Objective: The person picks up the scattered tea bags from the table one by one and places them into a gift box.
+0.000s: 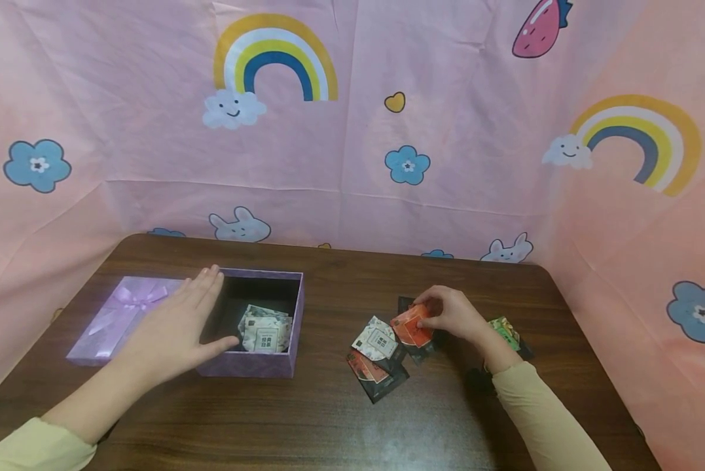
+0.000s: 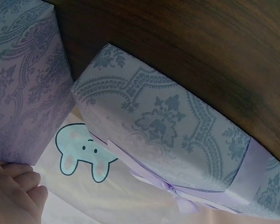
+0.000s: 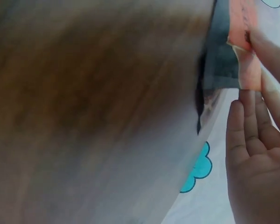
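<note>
Current step appears to be pick-up: right hand (image 1: pixel 451 313) pinches an orange-and-black tea sachet (image 1: pixel 411 326) at the bench (image 1: pixel 328 422) cluster, left hand (image 1: pixel 178 322) straight-fingered beside the purple gift box (image 1: pixel 246 366); next move likely calls for lifting clear of the white-tea sachet (image 1: pixel 377 339).
</note>
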A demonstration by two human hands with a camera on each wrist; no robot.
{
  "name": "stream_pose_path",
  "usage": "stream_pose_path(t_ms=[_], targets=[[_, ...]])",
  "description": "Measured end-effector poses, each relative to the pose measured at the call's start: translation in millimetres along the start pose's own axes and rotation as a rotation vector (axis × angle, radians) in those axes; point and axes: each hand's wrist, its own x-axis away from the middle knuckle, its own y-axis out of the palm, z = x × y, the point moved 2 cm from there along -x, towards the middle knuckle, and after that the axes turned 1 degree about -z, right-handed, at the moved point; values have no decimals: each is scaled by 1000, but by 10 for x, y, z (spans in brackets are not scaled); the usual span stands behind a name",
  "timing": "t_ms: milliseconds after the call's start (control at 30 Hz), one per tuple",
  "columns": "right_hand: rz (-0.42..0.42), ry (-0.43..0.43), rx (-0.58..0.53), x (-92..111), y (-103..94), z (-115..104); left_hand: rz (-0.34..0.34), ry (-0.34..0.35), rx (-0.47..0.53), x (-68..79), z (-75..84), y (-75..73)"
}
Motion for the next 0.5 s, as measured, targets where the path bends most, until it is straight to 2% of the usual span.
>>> stream_pose_path(t_ms=[167,500], targets=[[50,22,-46,-4,-67,-50,-3,-2,-4,2,-5,9],[99,41,-66,-36,-207,-140,13,2,0,1,-5,15]])
